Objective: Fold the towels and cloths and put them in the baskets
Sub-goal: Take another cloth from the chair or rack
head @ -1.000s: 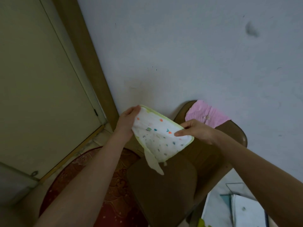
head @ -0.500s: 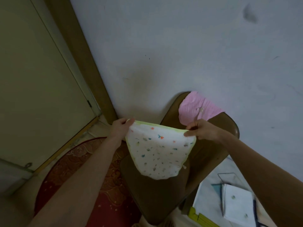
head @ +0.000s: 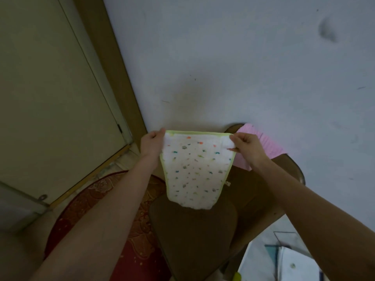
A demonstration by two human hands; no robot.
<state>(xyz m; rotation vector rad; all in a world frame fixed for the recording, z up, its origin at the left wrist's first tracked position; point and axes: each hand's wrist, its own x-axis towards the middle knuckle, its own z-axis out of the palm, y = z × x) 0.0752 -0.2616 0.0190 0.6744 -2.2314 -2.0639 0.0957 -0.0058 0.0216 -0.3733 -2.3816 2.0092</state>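
Spotted cloth (head: 195,171): white, small scattered flecks in orange, blue, green and grey, pale green binding along the top and side edges; lower edge plain white and slightly rounded. Held up in the air by its two top corners, top edge stretched level and taut, body hanging flat and narrowing toward the bottom. It hangs in front of the chair, its lower edge above the seat. A short loop or tag shows at the cloth's lower right side

Left hand (head: 151,144): thumb and fingers pinching the upper left corner of the cloth, forearm bare

Right hand (head: 246,147): fingers curled, pinching the upper right corner, the fabric bunched a little under the fingertips, forearm bare

Pink cloth (head: 263,146): draped over the top of the chair back, behind the right hand, partly hidden by that hand and by the spotted cloth; a ribbed texture shows on it

Chair (head: 194,236): dark brown, curved back standing near the wall, broad seat directly below the hanging cloth

Wall (head: 243,57): pale grey-white, several dark smudges and scuffs

Door (head: 50,88): cream panel at left, brown wooden frame beside it, a small metal fitting near its lower edge

Rug (head: 129,250): red with gold patterning, on the floor left of the chair, under the left forearm

White flat items (head: 294,266): lower right corner, partly cut off by the picture edge; kind cannot be told
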